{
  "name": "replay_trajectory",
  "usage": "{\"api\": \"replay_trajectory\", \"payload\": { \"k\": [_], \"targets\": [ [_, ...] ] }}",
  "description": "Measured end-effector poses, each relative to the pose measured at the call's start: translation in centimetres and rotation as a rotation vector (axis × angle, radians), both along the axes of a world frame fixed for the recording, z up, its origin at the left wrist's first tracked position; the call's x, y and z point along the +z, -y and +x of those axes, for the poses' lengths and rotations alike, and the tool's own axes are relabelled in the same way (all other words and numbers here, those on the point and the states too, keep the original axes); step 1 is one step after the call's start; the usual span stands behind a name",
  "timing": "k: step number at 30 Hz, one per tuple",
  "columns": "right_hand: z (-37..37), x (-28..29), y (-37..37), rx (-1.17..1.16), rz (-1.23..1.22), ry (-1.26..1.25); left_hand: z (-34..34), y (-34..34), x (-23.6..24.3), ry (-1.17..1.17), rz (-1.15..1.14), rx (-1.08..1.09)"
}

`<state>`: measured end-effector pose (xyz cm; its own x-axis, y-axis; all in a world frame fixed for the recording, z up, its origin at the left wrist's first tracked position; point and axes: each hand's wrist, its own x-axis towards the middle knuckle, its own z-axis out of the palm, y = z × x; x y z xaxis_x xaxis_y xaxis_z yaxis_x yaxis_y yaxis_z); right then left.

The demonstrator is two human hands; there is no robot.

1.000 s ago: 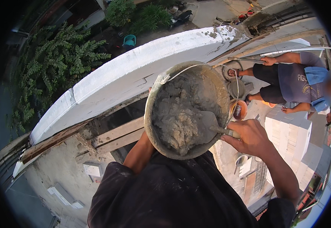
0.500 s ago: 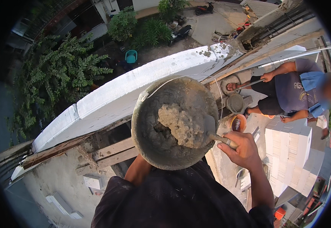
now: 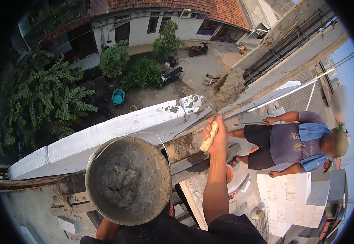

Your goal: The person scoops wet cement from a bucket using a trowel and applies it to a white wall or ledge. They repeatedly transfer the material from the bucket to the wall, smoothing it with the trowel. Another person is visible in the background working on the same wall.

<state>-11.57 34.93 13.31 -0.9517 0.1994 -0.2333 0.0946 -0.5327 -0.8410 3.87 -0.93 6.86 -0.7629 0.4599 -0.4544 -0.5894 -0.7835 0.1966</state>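
Nearest us, below our chest, a round bucket (image 3: 90,181) crusted with dried cement stands with its mouth facing up, and grey mortar (image 3: 124,179) lies inside it. Our left forearm (image 3: 108,231) runs up under its lower side; the left hand is hidden there, so we cannot tell how its fingers stand. Past the bucket's right side our right hand (image 3: 216,137) reaches forward, its fingers clamped around the pale handle (image 3: 208,140) of a trowel. At the trowel's far end we see a mortar heap (image 3: 230,86) covering the blade, near the right end of a white block wall (image 3: 112,136); we cannot tell whether it touches there. Dark mortar spots dot the wall's top by that end. Wooden planks (image 3: 189,166) lie between bucket and right forearm. To our right a co-worker (image 3: 287,142) with a blue towel grips a long tool, beside stacked pale blocks (image 3: 282,199). Beyond the wall, in the yard, we see a teal chair (image 3: 118,96), a dark scooter (image 3: 172,77), and farther off a house roof (image 3: 177,7) of orange tiles.
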Motion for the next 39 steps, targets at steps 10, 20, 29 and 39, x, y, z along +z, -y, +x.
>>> {"api": "replay_trajectory", "payload": {
  "k": [10,20,29,39],
  "targets": [
    [11.0,7.0,-2.1,0.155,0.268,0.327,-2.4,-2.9,-1.8,0.0,0.065,-0.038],
    [19.0,17.5,4.5,0.595,1.567,0.252,-1.9,-2.4,-1.0,0.023,0.087,0.008],
    [15.5,18.1,6.0,0.864,1.934,0.295,-1.0,-3.8,-2.6,0.124,0.152,0.03],
    [7.4,13.3,8.4,1.33,1.962,-0.05,-1.8,-3.0,-2.6,0.14,0.149,-0.01]
  ]
}}
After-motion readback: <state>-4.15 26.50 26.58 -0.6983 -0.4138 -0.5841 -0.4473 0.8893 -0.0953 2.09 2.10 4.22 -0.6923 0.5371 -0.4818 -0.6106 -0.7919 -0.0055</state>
